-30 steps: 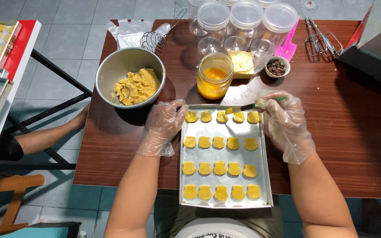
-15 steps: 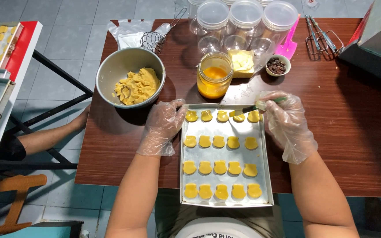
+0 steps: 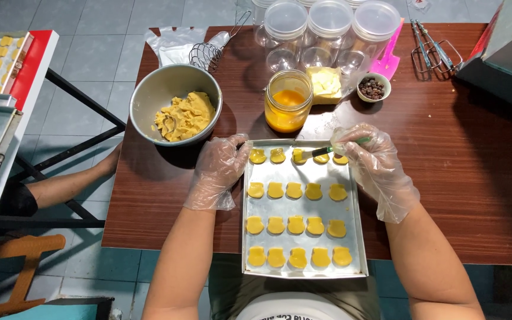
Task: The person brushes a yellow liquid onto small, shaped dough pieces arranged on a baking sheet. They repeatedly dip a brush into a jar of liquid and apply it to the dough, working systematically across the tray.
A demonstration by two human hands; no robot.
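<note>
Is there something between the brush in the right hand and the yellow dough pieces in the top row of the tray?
Nothing visible: the brush in the right hand already lies over the top-row dough pieces.

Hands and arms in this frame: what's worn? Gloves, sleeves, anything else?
Both hands wear loose, clear, thin plastic gloves, crinkled and baggy: left hand, right hand. The gloves end at the wrists with open, floppy cuffs. Forearms are bare below them; no sleeves reach into view. No watch, bands or markings can be seen.
</note>
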